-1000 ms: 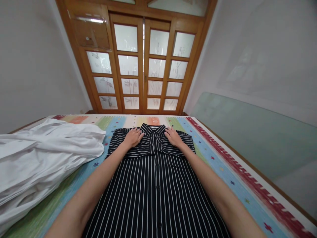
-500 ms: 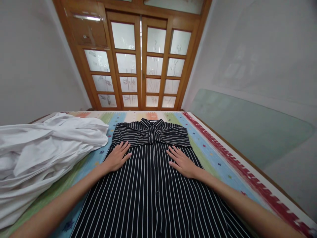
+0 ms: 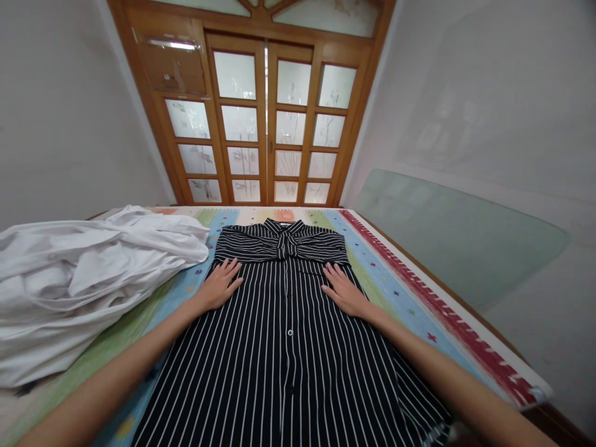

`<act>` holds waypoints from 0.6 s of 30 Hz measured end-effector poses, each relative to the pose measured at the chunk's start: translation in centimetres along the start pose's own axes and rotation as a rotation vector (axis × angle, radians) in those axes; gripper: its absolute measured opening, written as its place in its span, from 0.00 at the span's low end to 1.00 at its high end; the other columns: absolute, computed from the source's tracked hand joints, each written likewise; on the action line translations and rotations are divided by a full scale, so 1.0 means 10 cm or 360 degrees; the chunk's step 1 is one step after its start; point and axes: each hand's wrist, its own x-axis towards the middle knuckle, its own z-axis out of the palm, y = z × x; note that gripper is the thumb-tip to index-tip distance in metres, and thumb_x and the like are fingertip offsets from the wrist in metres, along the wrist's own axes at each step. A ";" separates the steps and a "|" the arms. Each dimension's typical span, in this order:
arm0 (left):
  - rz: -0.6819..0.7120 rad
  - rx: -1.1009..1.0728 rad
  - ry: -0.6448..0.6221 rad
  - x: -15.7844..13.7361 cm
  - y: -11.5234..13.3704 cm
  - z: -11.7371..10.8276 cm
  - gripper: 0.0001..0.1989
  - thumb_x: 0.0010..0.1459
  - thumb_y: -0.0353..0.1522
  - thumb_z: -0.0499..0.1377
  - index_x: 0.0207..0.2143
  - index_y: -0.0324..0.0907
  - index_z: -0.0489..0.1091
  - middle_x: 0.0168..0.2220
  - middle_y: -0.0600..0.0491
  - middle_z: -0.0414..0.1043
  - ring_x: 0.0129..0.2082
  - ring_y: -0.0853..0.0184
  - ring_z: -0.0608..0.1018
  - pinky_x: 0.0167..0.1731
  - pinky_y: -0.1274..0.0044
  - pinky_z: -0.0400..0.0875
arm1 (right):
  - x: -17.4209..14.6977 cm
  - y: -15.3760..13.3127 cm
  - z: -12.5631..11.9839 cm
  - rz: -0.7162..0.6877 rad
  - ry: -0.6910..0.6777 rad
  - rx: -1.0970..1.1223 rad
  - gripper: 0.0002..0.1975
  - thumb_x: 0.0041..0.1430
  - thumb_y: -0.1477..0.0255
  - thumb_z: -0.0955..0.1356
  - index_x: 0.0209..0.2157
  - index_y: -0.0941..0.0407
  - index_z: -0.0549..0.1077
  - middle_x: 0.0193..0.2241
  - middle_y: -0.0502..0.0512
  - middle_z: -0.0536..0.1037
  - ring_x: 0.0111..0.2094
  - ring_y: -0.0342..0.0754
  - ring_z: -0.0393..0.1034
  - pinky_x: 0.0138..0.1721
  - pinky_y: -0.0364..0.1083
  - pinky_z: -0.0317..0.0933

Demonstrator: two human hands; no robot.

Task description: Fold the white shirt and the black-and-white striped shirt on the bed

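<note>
A black shirt with white stripes lies front side up, its collar at the far end and its buttons down the middle. Both sleeves are folded in across the chest and meet near the centre below the collar. My left hand rests flat on the shirt's left side, just below the folded sleeve, fingers stretched out. On the right side my right hand lies flat in the same way, fingers spread. Neither hand grips the cloth.
Heaped white cloth lies to the left of the shirt. Beneath both is a colourful striped cover with a dark red band along the right. A pale green panel is on the right wall. Wooden glazed doors stand beyond the far edge.
My hands have moved slightly apart towards the shirt's side edges, still flat. The folded sleeves look smoother. The camera view has shifted a little.
</note>
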 end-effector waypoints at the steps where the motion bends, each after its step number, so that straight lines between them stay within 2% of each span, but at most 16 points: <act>1: -0.0053 -0.0076 0.0050 -0.09 -0.01 -0.02 0.30 0.63 0.42 0.47 0.63 0.35 0.57 0.67 0.43 0.47 0.68 0.53 0.47 0.64 0.58 0.48 | -0.14 0.04 -0.01 0.0062 0.0054 0.0035 0.34 0.65 0.53 0.56 0.65 0.60 0.55 0.67 0.64 0.49 0.68 0.59 0.35 0.65 0.63 0.38; 4: -0.0350 -0.0463 0.0187 -0.35 -0.04 -0.12 0.32 0.58 0.41 0.52 0.61 0.34 0.57 0.67 0.40 0.49 0.66 0.51 0.54 0.63 0.60 0.52 | -0.54 0.15 -0.10 0.0274 0.0166 0.0162 0.35 0.62 0.54 0.61 0.64 0.60 0.56 0.66 0.66 0.53 0.67 0.60 0.46 0.64 0.61 0.46; 7: -0.0777 -0.0965 0.0219 -0.53 -0.06 -0.30 0.32 0.54 0.41 0.57 0.59 0.37 0.58 0.61 0.39 0.60 0.59 0.52 0.67 0.58 0.61 0.64 | -0.82 0.21 -0.27 0.0538 0.0222 0.0249 0.30 0.59 0.57 0.64 0.58 0.60 0.63 0.58 0.68 0.67 0.56 0.59 0.66 0.57 0.57 0.60; 9: -0.0974 -0.1207 0.0279 -0.60 -0.06 -0.42 0.32 0.50 0.40 0.62 0.55 0.39 0.61 0.59 0.39 0.63 0.55 0.53 0.72 0.52 0.64 0.71 | -0.90 0.20 -0.39 0.0652 0.0231 0.0183 0.23 0.56 0.58 0.66 0.49 0.58 0.71 0.47 0.65 0.75 0.48 0.59 0.71 0.52 0.56 0.64; 12: -0.1164 -0.1477 0.0322 -0.65 -0.03 -0.57 0.31 0.41 0.36 0.68 0.48 0.39 0.64 0.52 0.40 0.69 0.41 0.59 0.79 0.37 0.71 0.77 | -0.89 0.15 -0.49 0.0706 0.0170 0.0099 0.14 0.54 0.61 0.68 0.38 0.56 0.74 0.36 0.59 0.77 0.41 0.56 0.73 0.47 0.52 0.65; 14: -0.1278 -0.1586 0.0283 -0.66 0.00 -0.63 0.30 0.38 0.34 0.69 0.45 0.38 0.64 0.39 0.46 0.73 0.29 0.65 0.78 0.25 0.76 0.74 | -0.83 0.12 -0.52 0.0759 0.0130 0.0110 0.12 0.53 0.64 0.69 0.37 0.56 0.74 0.32 0.56 0.77 0.37 0.53 0.73 0.42 0.48 0.65; 15: -0.1318 -0.1611 0.0231 -0.66 0.01 -0.65 0.30 0.37 0.34 0.69 0.44 0.38 0.64 0.31 0.51 0.73 0.23 0.68 0.75 0.21 0.79 0.71 | -0.79 0.12 -0.53 0.0794 0.0111 0.0113 0.12 0.52 0.65 0.69 0.37 0.56 0.74 0.31 0.55 0.78 0.35 0.52 0.73 0.40 0.47 0.65; 18: -0.1331 -0.1577 -0.0061 -0.67 0.00 -0.68 0.24 0.37 0.37 0.69 0.37 0.39 0.67 0.15 0.63 0.59 0.13 0.74 0.63 0.13 0.84 0.55 | -0.69 0.14 -0.58 0.0919 0.0035 0.0142 0.11 0.49 0.67 0.71 0.34 0.57 0.74 0.25 0.52 0.77 0.29 0.50 0.72 0.35 0.45 0.63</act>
